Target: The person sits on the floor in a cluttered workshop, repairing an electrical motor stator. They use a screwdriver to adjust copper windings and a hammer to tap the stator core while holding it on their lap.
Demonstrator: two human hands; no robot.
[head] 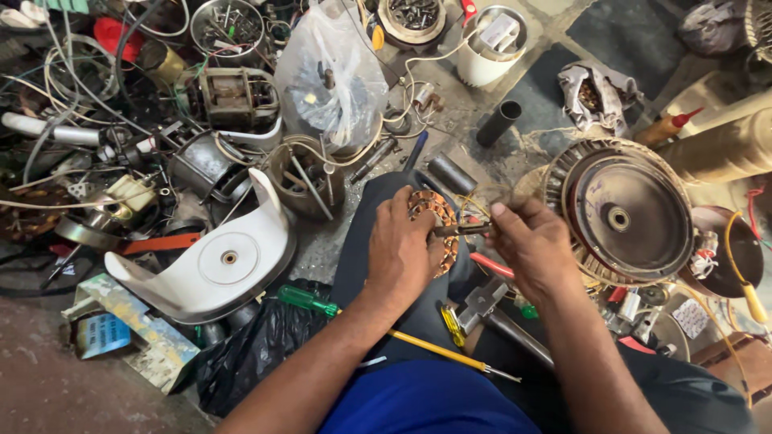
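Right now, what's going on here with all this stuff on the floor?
A person sits on the floor among motor parts. The left hand steadies a copper-wound stator resting on the knee, while the right hand holds a small tool against its windings. A large fan motor housing lies just right of the hands, a white plastic cover to the left.

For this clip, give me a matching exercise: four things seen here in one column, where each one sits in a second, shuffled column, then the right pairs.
Things:
1. copper-wound coil
2. green-handled screwdriver
3. white plastic cover
4. large round fan motor

Places:
A. on the floor to the right of the right hand
B. on the person's knee, under the left hand
C. lying on black plastic beside the left forearm
D. on the floor left of the knee, among the metal parts

Pairs: 1-B, 2-C, 3-D, 4-A
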